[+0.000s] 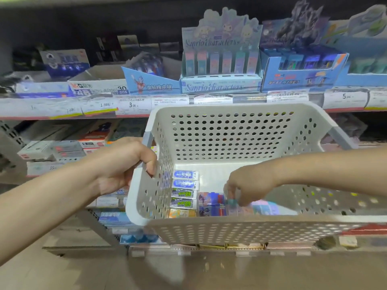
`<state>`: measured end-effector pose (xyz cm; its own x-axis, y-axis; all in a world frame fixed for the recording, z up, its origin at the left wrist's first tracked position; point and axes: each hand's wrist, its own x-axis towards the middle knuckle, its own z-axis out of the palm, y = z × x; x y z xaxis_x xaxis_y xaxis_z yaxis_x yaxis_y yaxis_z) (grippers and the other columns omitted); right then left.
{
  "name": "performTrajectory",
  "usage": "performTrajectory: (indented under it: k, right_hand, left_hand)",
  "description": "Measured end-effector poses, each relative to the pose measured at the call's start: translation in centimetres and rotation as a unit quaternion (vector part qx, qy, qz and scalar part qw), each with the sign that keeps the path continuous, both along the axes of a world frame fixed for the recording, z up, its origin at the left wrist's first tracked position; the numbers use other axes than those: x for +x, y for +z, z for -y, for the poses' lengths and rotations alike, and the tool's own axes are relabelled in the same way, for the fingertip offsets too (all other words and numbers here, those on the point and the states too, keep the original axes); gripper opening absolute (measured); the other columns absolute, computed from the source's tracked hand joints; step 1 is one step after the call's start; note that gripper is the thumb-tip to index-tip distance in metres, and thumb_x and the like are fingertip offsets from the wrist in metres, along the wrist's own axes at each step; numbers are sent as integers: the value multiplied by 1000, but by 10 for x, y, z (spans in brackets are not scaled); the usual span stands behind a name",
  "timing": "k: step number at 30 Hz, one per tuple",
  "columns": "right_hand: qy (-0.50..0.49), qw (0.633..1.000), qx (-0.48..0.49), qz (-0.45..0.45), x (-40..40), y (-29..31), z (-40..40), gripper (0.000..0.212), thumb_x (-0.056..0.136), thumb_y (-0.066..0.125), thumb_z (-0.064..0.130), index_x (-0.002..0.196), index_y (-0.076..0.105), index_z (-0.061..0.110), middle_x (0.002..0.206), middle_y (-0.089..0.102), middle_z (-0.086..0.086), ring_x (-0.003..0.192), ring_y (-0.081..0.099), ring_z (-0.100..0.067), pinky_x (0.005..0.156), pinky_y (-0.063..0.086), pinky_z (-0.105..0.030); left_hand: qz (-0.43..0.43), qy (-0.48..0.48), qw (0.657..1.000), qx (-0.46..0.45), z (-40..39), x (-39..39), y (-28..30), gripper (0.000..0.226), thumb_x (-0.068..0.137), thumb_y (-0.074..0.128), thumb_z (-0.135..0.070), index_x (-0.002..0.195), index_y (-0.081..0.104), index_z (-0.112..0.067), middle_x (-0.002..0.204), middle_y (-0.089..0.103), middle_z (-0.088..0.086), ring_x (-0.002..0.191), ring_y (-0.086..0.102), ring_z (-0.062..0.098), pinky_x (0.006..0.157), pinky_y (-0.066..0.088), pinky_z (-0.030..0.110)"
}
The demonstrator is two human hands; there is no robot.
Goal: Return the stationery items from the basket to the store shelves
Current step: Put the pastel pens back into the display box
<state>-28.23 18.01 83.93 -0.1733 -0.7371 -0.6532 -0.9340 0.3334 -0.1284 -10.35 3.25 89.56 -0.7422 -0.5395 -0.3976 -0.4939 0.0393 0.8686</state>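
A white perforated basket [232, 130] hangs in front of the shelves, and my left hand [123, 164] grips its left rim. Inside, along the left wall, lies a row of small wrapped erasers [184, 193]. Beside them sit blue and pastel boxed items [211, 204]. My right hand [249, 185] reaches down into the basket and pinches a small teal-tipped pastel item [231, 201] among the boxes. The item is blurred and partly hidden by my fingers.
The upper shelf carries display boxes: a Sanrio characters box [222, 65], a blue box [301, 68] to its right and a white M&G box [98, 84] to its left. Price tags [134, 104] line the shelf edge. Lower shelves at left hold more boxed stationery [65, 149].
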Motion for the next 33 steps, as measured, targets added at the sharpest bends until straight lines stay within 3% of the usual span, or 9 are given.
performTrajectory:
  k: [6, 9, 12, 16, 19, 24, 29, 31, 33]
  right_hand:
    - [-54, 995, -71, 35, 25, -1, 25, 25, 71, 79, 26, 83, 69, 6, 70, 63, 0, 59, 51, -13, 61, 41, -23]
    - [-75, 994, -66, 49, 37, 0, 34, 11, 71, 77, 13, 71, 66, 12, 60, 61, 0, 57, 52, -12, 59, 42, -20]
    - [-117, 987, -63, 92, 42, 7, 36, 19, 71, 70, -1, 62, 58, 11, 58, 58, -5, 57, 54, -17, 59, 45, -21]
    - [-174, 966, -92, 166, 38, 31, 35, 25, 78, 68, -2, 66, 50, 11, 60, 61, -9, 58, 64, -16, 48, 51, -17]
    - [-183, 952, -167, 180, 25, 64, 34, 25, 80, 66, -3, 68, 50, 12, 58, 61, -6, 51, 63, -10, 51, 52, -19]
    - [-177, 882, -375, 222, -9, 121, 32, 14, 89, 59, 2, 82, 54, 14, 71, 63, -4, 59, 61, -8, 62, 52, -19]
    - [-187, 770, -592, 144, -41, 131, 66, 11, 90, 57, 1, 99, 53, 6, 73, 60, -6, 56, 55, -7, 58, 46, -18]
    - [-185, 756, -623, 83, -51, 129, 83, 19, 90, 57, 5, 108, 54, 2, 78, 61, -9, 50, 55, 2, 55, 45, -13]
    - [-169, 754, -634, 35, -58, 127, 98, 25, 89, 56, 8, 113, 55, 2, 85, 63, -11, 64, 60, -6, 66, 50, -23]
  left_hand:
    - [13, -25, 1000, -9, 32, 15, 1, 77, 17, 60, -9, 94, 58, -6, 85, 52, 23, 76, 46, 38, 70, 29, 42]
    - [9, -39, 999, -7, 42, 20, 2, 80, 17, 60, -9, 97, 58, -7, 88, 52, 22, 78, 44, 38, 66, 30, 38]
    - [8, -50, 999, -2, 47, 22, 4, 81, 18, 59, -9, 99, 56, -6, 87, 53, 22, 77, 47, 37, 65, 35, 34]
    - [16, -70, 997, 10, 50, 23, 5, 68, 29, 54, 1, 97, 58, -1, 83, 55, 25, 70, 54, 34, 63, 45, 31]
    - [17, -68, 997, 26, 50, 22, 8, 59, 39, 50, 2, 97, 59, 1, 83, 56, 26, 70, 56, 34, 63, 48, 31]
    - [11, -60, 997, 46, 50, 20, 12, 55, 41, 47, 3, 94, 62, 0, 75, 62, 22, 59, 61, 31, 55, 54, 31]
    - [26, -37, 998, 30, 56, 20, 10, 72, 33, 52, 2, 105, 60, 6, 84, 61, 26, 71, 60, 35, 63, 54, 34]
    - [27, -30, 999, 32, 55, 20, 11, 71, 37, 50, 3, 107, 59, 8, 85, 60, 27, 68, 61, 34, 59, 54, 33]
    - [26, -27, 999, 31, 55, 21, 13, 67, 40, 47, 3, 106, 59, 8, 81, 59, 26, 56, 59, 31, 53, 54, 29]
